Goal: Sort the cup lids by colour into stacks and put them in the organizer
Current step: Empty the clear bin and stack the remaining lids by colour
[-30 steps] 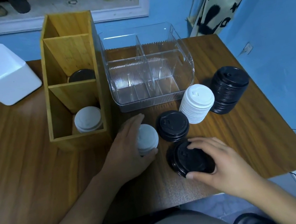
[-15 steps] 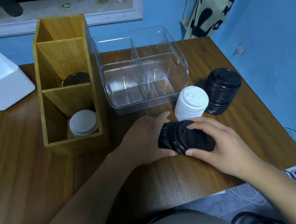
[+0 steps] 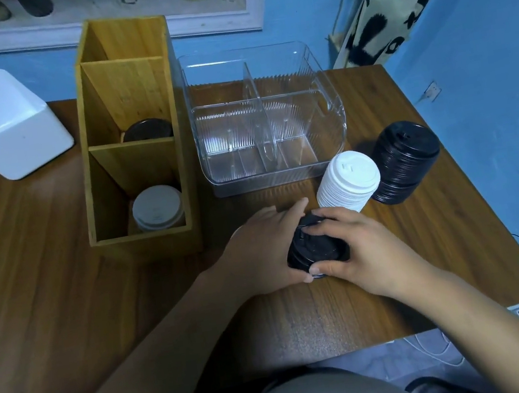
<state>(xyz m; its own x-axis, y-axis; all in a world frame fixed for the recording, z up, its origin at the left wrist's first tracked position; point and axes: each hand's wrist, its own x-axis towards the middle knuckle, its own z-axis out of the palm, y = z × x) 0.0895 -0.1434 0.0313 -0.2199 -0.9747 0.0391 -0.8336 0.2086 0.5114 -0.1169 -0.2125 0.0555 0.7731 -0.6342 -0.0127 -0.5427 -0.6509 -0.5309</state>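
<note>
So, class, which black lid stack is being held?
The short black stack, gripped between the left hand and right hand; the tall black stack stands untouched further right.

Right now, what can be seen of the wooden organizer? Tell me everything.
The wooden organizer is a tall, open-topped box of yellowish planks, standing upright on the brown table, left of the clear plastic bin. Two plank dividers split it into three compartments in a row, near to far. The nearest holds a white lid stack, the middle one black lids; the floor of the farthest is hidden.
</note>
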